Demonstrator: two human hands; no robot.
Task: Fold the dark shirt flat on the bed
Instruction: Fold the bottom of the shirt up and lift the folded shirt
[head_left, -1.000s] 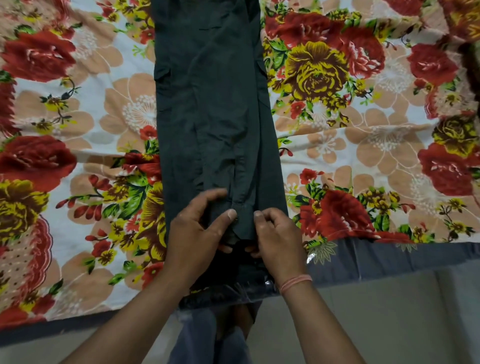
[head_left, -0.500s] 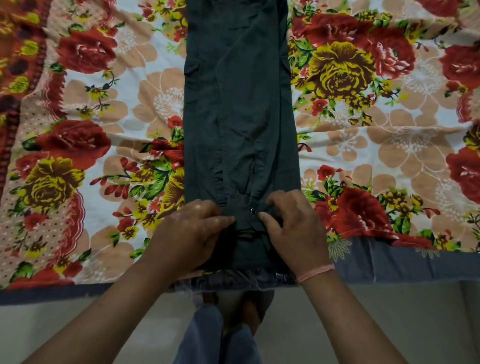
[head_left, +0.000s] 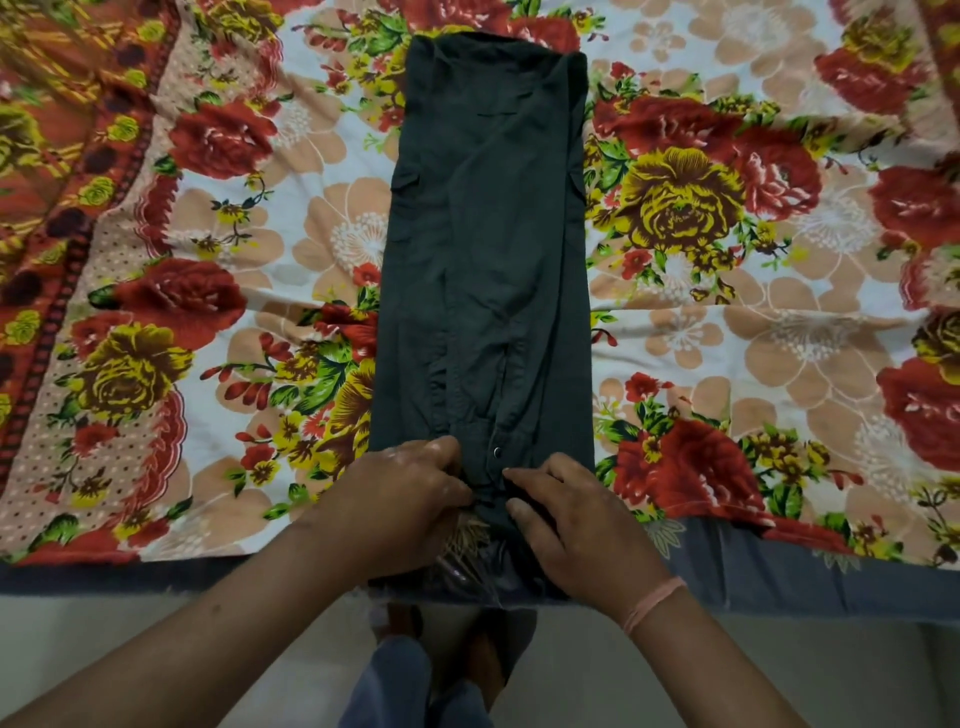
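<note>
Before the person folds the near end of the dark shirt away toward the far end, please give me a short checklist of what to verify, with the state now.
1. Dark shirt lies as one long narrow strip on the bedsheet: ok.
2. Side edges straight and roughly parallel: ok.
3. Left hand has hold of the near end: ok.
4. Right hand grips that end: cannot tell, it may only be pressing.
5. Top surface smooth: not ok, long creases run down the middle.
6. Far end square: ok.

Dark shirt, folded into a long narrow strip (snap visible), flat on floral bedsheet.
</note>
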